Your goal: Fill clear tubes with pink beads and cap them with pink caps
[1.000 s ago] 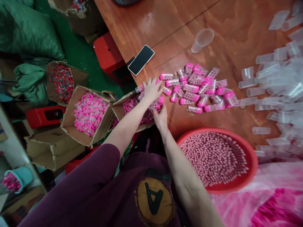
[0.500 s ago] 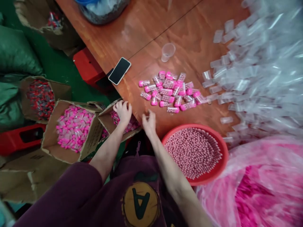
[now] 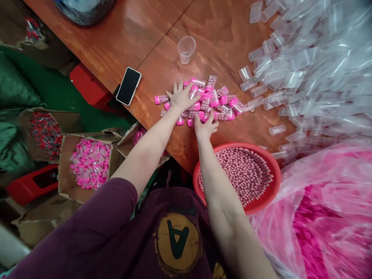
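Note:
A loose pile of small clear tubes with pink caps point(image 3: 205, 101), filled with pink beads, lies on the wooden table. My left hand point(image 3: 180, 97) is spread over the pile's left side, fingers apart, palm down. At the near edge of the pile, my right hand point(image 3: 205, 127) touches the tubes with its fingers apart. Neither hand is closed around a tube. Beside my right forearm stands a red basin point(image 3: 276, 182) full of pink beads point(image 3: 244, 174), partly covered by that arm.
A clear plastic cup point(image 3: 186, 49) and a phone point(image 3: 128, 86) lie beyond the pile. Many empty clear tubes point(image 3: 308, 77) heap at the right, above a pink plastic bag point(image 3: 328, 217). Cardboard boxes of capped tubes point(image 3: 91, 162) stand left of the table edge.
Both hands have moved from the table's near edge, the left from above a box, forward onto the pile of filled tubes. The camera view has shifted slightly.

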`<state>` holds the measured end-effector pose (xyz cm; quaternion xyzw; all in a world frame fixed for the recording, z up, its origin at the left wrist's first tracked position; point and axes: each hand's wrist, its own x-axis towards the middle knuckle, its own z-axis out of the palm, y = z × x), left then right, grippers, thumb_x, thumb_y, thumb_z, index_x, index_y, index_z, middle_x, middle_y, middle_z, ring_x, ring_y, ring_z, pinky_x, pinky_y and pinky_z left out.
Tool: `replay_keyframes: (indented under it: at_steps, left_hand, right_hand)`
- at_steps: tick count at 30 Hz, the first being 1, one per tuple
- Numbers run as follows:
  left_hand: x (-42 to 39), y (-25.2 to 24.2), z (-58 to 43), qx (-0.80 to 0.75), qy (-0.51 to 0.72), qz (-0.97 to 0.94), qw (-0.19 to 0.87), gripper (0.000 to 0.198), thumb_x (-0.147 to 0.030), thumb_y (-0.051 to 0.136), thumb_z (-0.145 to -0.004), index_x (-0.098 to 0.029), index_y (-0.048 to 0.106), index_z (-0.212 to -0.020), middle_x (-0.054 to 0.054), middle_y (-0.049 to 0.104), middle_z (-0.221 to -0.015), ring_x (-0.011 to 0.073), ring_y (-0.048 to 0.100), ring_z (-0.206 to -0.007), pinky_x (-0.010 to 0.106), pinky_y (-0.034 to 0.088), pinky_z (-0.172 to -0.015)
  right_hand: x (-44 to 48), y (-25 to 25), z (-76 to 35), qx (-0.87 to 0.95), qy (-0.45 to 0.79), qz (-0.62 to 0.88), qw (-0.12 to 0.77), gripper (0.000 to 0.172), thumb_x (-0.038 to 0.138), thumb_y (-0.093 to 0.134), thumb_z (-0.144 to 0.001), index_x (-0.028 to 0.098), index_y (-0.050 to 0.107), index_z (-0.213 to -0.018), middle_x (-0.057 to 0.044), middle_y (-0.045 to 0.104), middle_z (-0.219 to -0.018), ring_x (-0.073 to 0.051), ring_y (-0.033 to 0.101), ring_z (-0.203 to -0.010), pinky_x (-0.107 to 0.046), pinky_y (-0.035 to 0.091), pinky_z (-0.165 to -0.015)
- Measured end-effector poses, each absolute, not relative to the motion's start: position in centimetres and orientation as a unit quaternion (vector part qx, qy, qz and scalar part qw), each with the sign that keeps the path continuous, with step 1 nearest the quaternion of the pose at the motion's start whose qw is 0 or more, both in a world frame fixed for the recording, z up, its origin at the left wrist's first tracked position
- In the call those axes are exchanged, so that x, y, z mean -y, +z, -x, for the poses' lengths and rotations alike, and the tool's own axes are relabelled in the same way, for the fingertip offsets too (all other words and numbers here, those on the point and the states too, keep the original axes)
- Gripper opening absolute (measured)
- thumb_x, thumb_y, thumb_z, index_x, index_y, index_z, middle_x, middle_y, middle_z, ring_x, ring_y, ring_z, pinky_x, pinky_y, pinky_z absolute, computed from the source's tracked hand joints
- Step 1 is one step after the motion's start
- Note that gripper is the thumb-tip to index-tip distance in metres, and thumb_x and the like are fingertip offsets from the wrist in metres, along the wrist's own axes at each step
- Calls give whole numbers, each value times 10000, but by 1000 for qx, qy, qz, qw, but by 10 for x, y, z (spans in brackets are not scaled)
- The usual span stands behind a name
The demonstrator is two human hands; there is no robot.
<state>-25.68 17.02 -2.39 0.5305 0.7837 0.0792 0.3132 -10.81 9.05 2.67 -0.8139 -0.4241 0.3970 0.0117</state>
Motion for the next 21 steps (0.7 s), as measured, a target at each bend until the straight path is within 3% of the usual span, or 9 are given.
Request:
replay_keyframes:
  at_steps: [3,9,13,17,21]
  left_hand:
    - [-127,-21,257,-798,63,-529,281,779,-590,780,-1072,-345,629,-1797,119,410,-2004,511,187,-1915,915,160,-1473]
    - [-29,-12,264,-847,37,-475,236,707,-565,691,-1121,-314,655,-1780,159,440,-1984,502,283,-1895,881,240,-1479]
    - [41,-15,275,-878,50,-430,203,647,-534,739,-1098,-312,721,-1706,179,503,-1946,497,381,-1853,875,313,-1452]
    - [108,-20,293,-916,53,-357,177,544,-445,711,-1126,-233,773,-1623,226,527,-1918,437,490,-1806,765,390,-1464]
    - [128,-24,319,-946,93,-278,137,350,-289,603,-1157,-155,877,-1327,260,671,-1777,365,635,-1699,626,439,-1473]
  right_hand:
    - [-76,25,126,448,406,796,3,857,470,626,-1140,340,331,-1934,-242,265,-1967,-495,425,-1757,-703,526,-1332]
    - [-15,19,149,524,438,731,6,799,212,489,-1078,277,462,-1874,-245,202,-2002,-506,283,-1843,-845,415,-1383]
    - [27,13,161,579,459,674,7,818,194,481,-1061,265,474,-1875,-241,257,-2001,-471,262,-1872,-854,350,-1425]
    - [67,12,175,638,486,597,-16,794,204,486,-1081,201,484,-1875,-256,276,-2006,-471,262,-1887,-797,352,-1458]
    - [82,9,181,708,507,492,-1,718,239,533,-1092,212,571,-1809,-236,367,-1975,-441,314,-1874,-740,389,-1471]
